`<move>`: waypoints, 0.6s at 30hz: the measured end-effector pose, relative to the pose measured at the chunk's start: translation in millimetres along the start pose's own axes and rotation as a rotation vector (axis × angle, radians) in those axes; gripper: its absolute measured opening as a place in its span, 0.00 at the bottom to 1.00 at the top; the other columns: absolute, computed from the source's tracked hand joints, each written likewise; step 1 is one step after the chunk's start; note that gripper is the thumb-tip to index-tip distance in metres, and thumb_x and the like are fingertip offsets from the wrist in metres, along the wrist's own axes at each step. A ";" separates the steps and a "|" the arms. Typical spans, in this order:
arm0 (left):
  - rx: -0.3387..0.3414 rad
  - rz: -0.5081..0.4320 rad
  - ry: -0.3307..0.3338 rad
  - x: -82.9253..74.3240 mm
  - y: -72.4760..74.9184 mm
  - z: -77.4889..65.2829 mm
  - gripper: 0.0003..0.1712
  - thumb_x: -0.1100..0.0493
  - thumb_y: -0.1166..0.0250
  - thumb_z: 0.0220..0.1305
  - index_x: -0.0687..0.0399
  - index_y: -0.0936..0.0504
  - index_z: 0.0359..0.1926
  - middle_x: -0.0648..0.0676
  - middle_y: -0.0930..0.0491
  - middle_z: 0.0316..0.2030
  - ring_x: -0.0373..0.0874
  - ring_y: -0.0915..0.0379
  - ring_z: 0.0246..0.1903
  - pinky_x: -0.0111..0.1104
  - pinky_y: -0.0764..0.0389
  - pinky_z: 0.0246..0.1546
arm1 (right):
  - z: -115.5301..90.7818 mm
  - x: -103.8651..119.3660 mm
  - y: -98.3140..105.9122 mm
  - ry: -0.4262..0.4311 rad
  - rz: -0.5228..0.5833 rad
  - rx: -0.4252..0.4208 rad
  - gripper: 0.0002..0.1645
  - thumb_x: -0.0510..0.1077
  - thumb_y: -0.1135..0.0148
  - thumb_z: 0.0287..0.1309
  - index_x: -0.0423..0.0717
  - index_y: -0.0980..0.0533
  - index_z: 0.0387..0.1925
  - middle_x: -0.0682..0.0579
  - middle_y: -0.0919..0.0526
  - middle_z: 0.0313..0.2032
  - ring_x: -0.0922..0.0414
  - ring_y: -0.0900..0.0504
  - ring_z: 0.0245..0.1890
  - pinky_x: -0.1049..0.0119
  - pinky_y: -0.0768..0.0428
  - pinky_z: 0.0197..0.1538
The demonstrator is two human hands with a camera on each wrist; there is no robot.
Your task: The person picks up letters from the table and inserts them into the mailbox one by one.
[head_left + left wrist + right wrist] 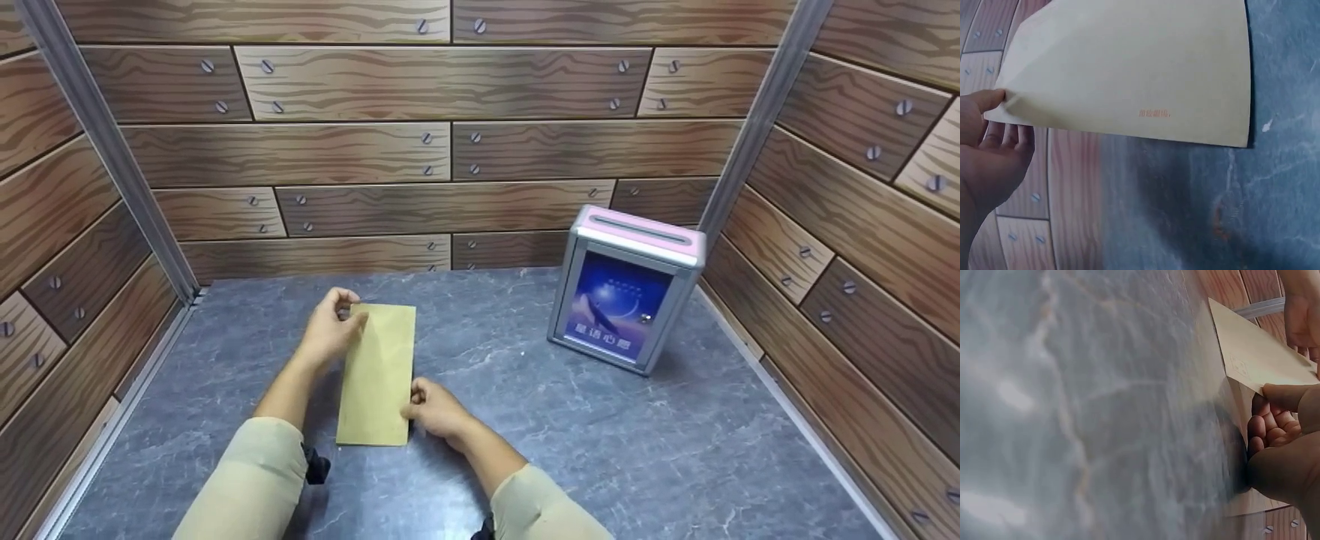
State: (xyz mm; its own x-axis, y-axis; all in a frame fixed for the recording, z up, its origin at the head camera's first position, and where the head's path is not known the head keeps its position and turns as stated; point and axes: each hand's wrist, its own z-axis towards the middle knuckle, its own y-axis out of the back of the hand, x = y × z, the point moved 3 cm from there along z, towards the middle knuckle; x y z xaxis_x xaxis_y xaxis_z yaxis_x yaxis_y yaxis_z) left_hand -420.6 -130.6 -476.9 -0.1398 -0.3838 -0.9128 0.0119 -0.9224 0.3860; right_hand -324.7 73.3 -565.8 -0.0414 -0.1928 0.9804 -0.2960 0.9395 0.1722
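A yellow-brown paper envelope (377, 375) is held between both hands over the grey marbled table. My left hand (334, 326) pinches its upper left edge, thumb on top and fingers beneath. In the left wrist view the envelope (1145, 67) shows a small line of red print near its edge. The lower right edge is pinched by my right hand (439, 411). From the right wrist, the thumb of the right hand (1286, 422) lies on the envelope (1264, 354), with the other fingers curled below it.
A box (619, 300) with a pink slotted top and a blue-purple picture front stands at the back right of the marbled table (480, 337). Wood-patterned walls (360, 154) with grey corner posts enclose the table at the back and sides.
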 end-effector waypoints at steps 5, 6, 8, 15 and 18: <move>-0.046 0.070 -0.057 -18.3 -3.0 -5.6 0.13 0.65 0.38 0.77 0.60 0.23 0.59 0.64 0.17 0.57 0.53 0.20 0.53 0.38 0.20 0.52 | -6.4 5.9 13.7 0.005 0.087 0.009 0.10 0.30 0.36 0.65 0.34 0.24 0.46 0.58 0.25 0.33 0.61 0.25 0.37 0.71 0.26 0.45; -0.053 0.076 -0.073 -22.4 -4.4 -7.1 0.13 0.66 0.39 0.77 0.60 0.23 0.59 0.65 0.17 0.57 0.55 0.20 0.54 0.40 0.19 0.54 | -8.5 7.2 17.9 0.003 0.098 0.007 0.10 0.30 0.36 0.65 0.34 0.24 0.46 0.57 0.24 0.33 0.61 0.25 0.37 0.70 0.25 0.45; -0.065 0.080 -0.101 -31.0 -7.4 -10.3 0.13 0.67 0.39 0.76 0.59 0.22 0.58 0.65 0.16 0.57 0.56 0.18 0.56 0.42 0.18 0.56 | -12.9 10.0 27.2 -0.002 0.118 0.007 0.10 0.30 0.36 0.65 0.34 0.24 0.47 0.57 0.24 0.33 0.60 0.24 0.37 0.70 0.24 0.45; 0.000 0.023 -0.130 -56.7 -20.6 -21.6 0.16 0.69 0.43 0.75 0.58 0.23 0.60 0.62 0.18 0.61 0.58 0.17 0.59 0.41 0.12 0.54 | -28.1 15.0 59.8 -0.035 0.159 0.025 0.10 0.31 0.40 0.69 0.35 0.26 0.50 0.54 0.22 0.37 0.60 0.19 0.33 0.69 0.15 0.37; 0.025 0.007 -0.138 -63.2 -28.3 -24.1 0.17 0.68 0.41 0.76 0.58 0.25 0.62 0.61 0.18 0.61 0.57 0.17 0.58 0.40 0.12 0.54 | -34.5 16.8 74.4 -0.027 0.145 0.026 0.09 0.30 0.41 0.70 0.34 0.27 0.50 0.54 0.23 0.36 0.59 0.19 0.33 0.68 0.14 0.36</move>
State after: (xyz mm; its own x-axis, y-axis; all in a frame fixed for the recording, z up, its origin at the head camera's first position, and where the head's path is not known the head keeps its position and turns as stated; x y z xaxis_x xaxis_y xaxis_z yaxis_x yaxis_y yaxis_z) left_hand -388.3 -81.3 -433.3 -0.2751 -0.3789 -0.8836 -0.0114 -0.9177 0.3971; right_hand -314.5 149.8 -533.2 -0.1109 -0.0631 0.9918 -0.3097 0.9505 0.0258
